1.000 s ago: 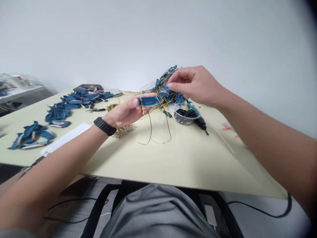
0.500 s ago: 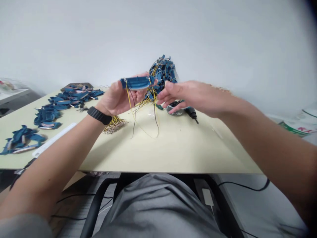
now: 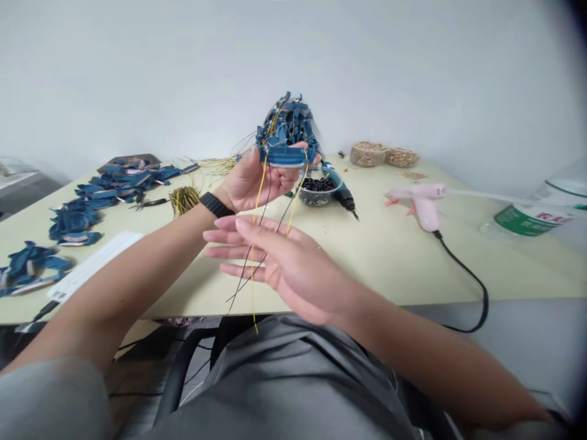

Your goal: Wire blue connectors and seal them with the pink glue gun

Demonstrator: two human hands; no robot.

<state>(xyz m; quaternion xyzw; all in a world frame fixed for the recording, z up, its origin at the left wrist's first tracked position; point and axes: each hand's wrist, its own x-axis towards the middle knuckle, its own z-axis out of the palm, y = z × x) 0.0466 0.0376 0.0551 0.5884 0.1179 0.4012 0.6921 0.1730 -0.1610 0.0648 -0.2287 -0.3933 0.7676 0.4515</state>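
A blue strip-shaped piece (image 3: 288, 156) is held up in my left hand (image 3: 257, 183), its fingers behind and around the ends. Yellow wires (image 3: 262, 183) and black wires hang from both ends of it. Below, my right hand (image 3: 279, 250) has its fingers stretched out to the left, palm towards me, with the hanging wires crossing it; it grips nothing. Behind the held piece rises a tall heap of similar blue pieces (image 3: 288, 119) with yellow wires.
More blue pieces (image 3: 119, 183) lie on the table's left, near pliers (image 3: 153, 202) and a wire bundle (image 3: 184, 200). A bowl of black parts (image 3: 318, 190), a dark tool (image 3: 345, 198), a pink glue gun (image 3: 424, 201) and a bottle (image 3: 527, 220) stand to the right.
My right hand has moved down and left, from beside the blue piece to among its wires. The left hand with the piece has shifted right in view. The glue gun has come into view.
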